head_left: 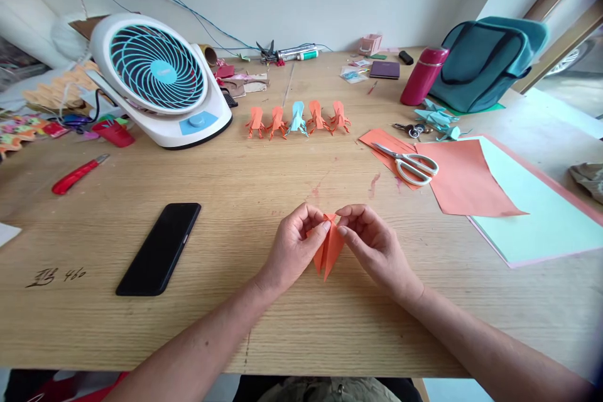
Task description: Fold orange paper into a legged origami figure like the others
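Between my two hands is a small folded piece of orange paper (326, 257), its pointed flaps hanging toward me. My left hand (298, 242) pinches its upper left part between thumb and fingers. On the other side my right hand (372, 242) pinches the upper right edge, thumb and forefinger close together. Fingers cover part of the folds near the top. Beyond the hands stands a row of several folded paper figures, orange ones (316, 115) with a light blue one (297, 118) in the middle.
White-handled scissors (414, 166) lie on orange paper sheets (464, 176) at right, beside pale green sheets (541, 220). A phone (159, 250), a red utility knife (80, 174) and a fan (160, 75) are at left. A pink bottle (424, 76) stands by a teal bag (480, 66).
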Tool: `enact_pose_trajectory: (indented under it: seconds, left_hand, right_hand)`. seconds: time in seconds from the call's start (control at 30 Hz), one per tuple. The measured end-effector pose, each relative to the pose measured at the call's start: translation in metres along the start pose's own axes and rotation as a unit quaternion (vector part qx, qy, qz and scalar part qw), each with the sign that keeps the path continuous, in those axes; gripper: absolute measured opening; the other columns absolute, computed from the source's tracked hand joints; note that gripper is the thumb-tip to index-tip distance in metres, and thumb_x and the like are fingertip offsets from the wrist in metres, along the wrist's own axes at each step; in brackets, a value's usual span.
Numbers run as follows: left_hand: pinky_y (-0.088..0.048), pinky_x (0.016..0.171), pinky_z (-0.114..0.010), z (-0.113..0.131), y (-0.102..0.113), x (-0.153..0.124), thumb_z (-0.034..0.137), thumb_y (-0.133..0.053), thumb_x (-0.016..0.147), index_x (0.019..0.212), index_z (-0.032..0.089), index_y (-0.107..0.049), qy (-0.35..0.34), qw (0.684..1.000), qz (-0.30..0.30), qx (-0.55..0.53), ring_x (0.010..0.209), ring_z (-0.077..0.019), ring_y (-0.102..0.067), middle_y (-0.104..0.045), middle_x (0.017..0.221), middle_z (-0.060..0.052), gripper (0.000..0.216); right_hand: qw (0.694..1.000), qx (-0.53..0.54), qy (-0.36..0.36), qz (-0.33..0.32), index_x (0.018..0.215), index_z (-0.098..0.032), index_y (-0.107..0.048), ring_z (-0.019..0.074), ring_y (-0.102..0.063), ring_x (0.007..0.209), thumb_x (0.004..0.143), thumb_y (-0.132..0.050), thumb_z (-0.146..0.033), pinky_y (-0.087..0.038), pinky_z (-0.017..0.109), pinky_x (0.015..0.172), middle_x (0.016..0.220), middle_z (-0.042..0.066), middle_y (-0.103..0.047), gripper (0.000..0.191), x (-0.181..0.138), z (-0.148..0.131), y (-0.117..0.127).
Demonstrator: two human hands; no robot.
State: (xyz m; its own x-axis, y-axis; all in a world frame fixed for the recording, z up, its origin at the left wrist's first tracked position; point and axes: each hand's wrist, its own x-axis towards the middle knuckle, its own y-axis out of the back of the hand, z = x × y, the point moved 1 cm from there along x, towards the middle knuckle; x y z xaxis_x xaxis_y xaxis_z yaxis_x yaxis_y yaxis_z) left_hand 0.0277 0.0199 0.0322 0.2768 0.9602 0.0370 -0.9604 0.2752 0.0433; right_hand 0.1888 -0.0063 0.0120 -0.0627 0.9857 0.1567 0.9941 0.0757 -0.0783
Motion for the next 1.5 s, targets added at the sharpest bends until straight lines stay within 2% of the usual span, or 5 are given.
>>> enact_pose_trajectory:
  seconds: [0.1,0.2,0.77,1.2,1.5]
  left_hand:
    - [-0.050,0.070,-0.021,0.001,-0.003,-0.003,0.019,-0.062,0.089,0.087,0.017,-0.061,-0.020,1.000,-0.006,-0.003,0.074,-0.0109,-0.062,-0.066,0.082,-0.001,0.003]
    - [-0.053,0.072,-0.021,0.002,-0.005,-0.007,0.017,-0.063,0.088,0.095,0.017,-0.066,-0.033,0.999,0.002,0.020,0.077,-0.0117,-0.066,-0.069,0.085,-0.002,0.008]
    - [-0.056,0.068,-0.019,0.005,-0.009,-0.010,0.019,-0.064,0.089,0.089,0.018,-0.069,-0.048,0.997,0.014,0.052,0.075,-0.0119,-0.069,-0.073,0.082,-0.001,0.005]
    - [-0.052,0.064,-0.021,0.006,-0.007,-0.011,0.022,-0.066,0.087,0.082,0.018,-0.070,-0.065,0.989,0.021,0.134,0.070,-0.0131,-0.067,-0.075,0.080,-0.002,0.008]
    - [-0.049,0.062,-0.020,0.005,-0.007,-0.012,0.020,-0.066,0.088,0.079,0.018,-0.070,-0.071,0.989,0.011,0.131,0.066,-0.0111,-0.063,-0.074,0.077,0.000,0.010]
  right_hand:
    - [1.000,0.007,-0.006,0.014,0.104,-0.025,-0.065,0.0141,-0.058,0.079,0.093,-0.068,-0.035,-0.049,0.027,0.072,0.089,0.001,-0.062,0.015,0.002,-0.001,0.000]
    - [1.000,0.010,-0.018,0.020,0.098,-0.024,-0.065,0.0150,-0.060,0.079,0.091,-0.070,-0.039,-0.050,0.028,0.072,0.089,0.002,-0.065,0.017,0.002,-0.005,-0.002]
    - [0.999,0.021,-0.026,0.031,0.090,-0.021,-0.065,0.0134,-0.059,0.073,0.089,-0.073,-0.041,-0.050,0.027,0.067,0.082,0.001,-0.063,0.021,0.001,-0.011,-0.002]
    - [0.999,-0.044,0.021,0.018,0.089,-0.023,-0.066,0.0147,-0.053,0.071,0.094,-0.068,-0.036,-0.044,0.030,0.066,0.079,0.001,-0.060,0.014,-0.001,-0.004,0.001]
    - [0.986,-0.139,0.085,0.023,0.085,-0.024,-0.065,0.0166,-0.054,0.076,0.097,-0.062,-0.032,-0.044,0.032,0.069,0.082,0.002,-0.057,0.015,0.000,-0.012,0.002]
